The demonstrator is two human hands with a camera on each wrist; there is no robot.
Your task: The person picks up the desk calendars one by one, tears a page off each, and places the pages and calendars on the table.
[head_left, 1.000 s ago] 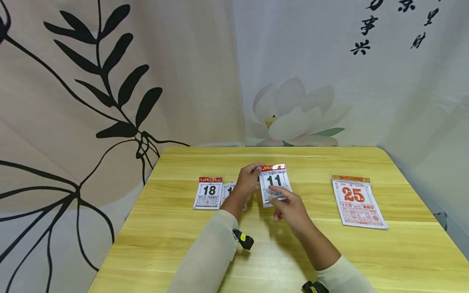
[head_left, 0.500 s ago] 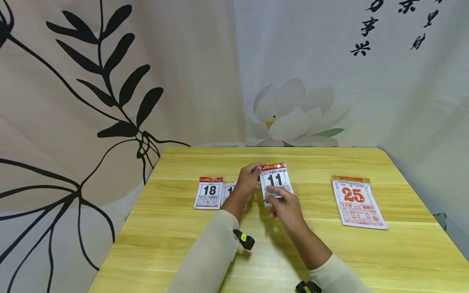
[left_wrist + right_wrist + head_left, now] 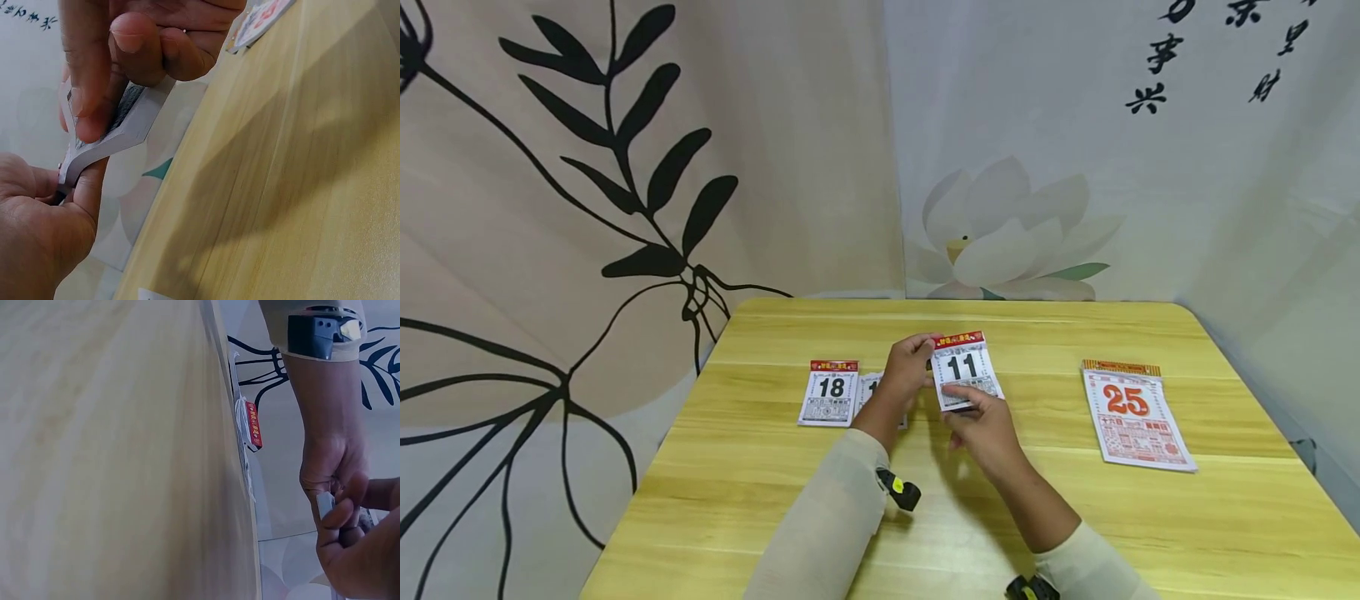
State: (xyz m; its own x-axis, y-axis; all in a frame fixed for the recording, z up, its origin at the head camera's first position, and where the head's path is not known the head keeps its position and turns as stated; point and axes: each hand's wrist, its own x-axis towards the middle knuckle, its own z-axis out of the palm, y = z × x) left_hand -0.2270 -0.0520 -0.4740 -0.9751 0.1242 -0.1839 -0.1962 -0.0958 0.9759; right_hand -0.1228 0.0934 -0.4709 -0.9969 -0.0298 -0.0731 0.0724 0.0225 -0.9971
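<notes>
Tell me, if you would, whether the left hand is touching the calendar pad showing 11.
Touching. The left wrist view shows the left hand gripping the calendar pad between thumb and fingers.

The head view is evenly bright and mostly sharp: the black "11" on the day calendar (image 3: 967, 365) reads clearly. Pale glare (image 3: 932, 558) washes the wooden tabletop (image 3: 1232, 525) at lower centre, and a soft shadow (image 3: 957, 475) falls below the right hand (image 3: 988, 429). In the left wrist view a broad, soft-edged shadow (image 3: 250, 187) crosses the tabletop diagonally, with grainy sheen at lower right. The right wrist view is dimmer, hazy and bluish, its tabletop blurred at left
</notes>
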